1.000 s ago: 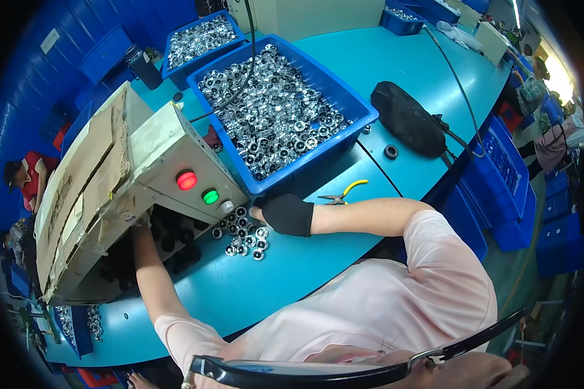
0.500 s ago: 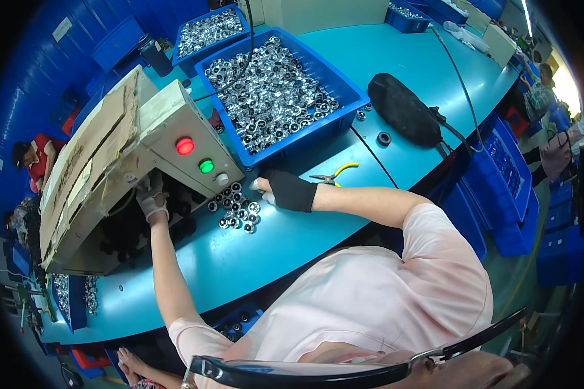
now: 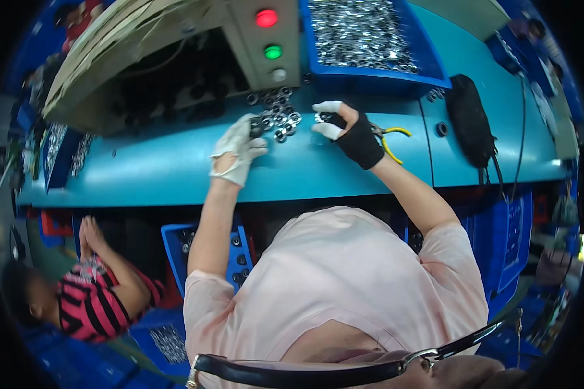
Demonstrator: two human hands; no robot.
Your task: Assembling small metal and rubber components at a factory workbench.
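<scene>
My left hand [image 3: 239, 150], in a white glove, is closed on a black round part [image 3: 257, 127] above the blue-green table. Across from it, my right hand [image 3: 355, 135] wears a black fingerless glove with white-covered fingertips. Its thumb and forefinger pinch a small shiny metal ring part [image 3: 322, 118]. Between the hands, and slightly farther back, lies a loose pile of silver-and-black round parts [image 3: 281, 111]. Pliers [image 3: 396, 144] with yellow handles rest on the table just right of my right hand.
A pale machine housing [image 3: 266, 65] with red and green lights and a dark opening stands far left. Behind the pile is a blue bin [image 3: 383, 83] full of shiny parts. At right lie a black pouch [image 3: 468, 123] and a black ring [image 3: 442, 129]. A seated person [image 3: 104, 292] is at lower left.
My left hand has come out of the machine opening with a black round part. My right hand now pinches a metal ring part beside the pile. The view has turned and shifted.
</scene>
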